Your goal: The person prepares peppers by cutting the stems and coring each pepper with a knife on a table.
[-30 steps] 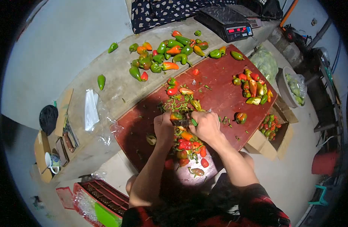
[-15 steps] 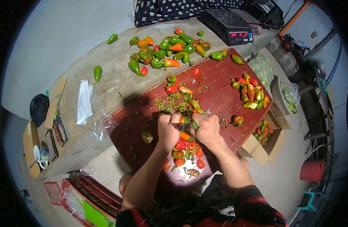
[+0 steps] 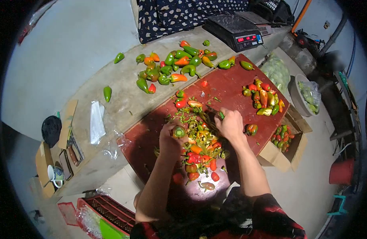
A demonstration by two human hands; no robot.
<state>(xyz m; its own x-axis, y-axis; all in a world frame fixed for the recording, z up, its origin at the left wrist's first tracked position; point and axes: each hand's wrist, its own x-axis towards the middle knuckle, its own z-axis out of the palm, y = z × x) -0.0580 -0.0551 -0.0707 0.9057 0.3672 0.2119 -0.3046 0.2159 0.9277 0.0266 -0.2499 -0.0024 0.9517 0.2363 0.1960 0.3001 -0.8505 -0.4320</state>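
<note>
My left hand is closed round a greenish bell pepper, its round end facing up. My right hand grips a knife; a bit of its green handle shows, and the dark blade points left and up. Between and below both hands, cut pepper pieces and whole red and orange peppers lie heaped on the red table. Green stem scraps are scattered beyond the hands. Near the right wrist sits a single mottled pepper.
Green and orange peppers spread over the concrete ledge, beside a digital scale. Another pile of peppers lies on the table's right. A cardboard box of peppers, a basin and a red crate stand around.
My hands have moved apart: the left went left with the pepper, the right went right and up with the knife. The cut pieces between them are now exposed. The view has shifted slightly.
</note>
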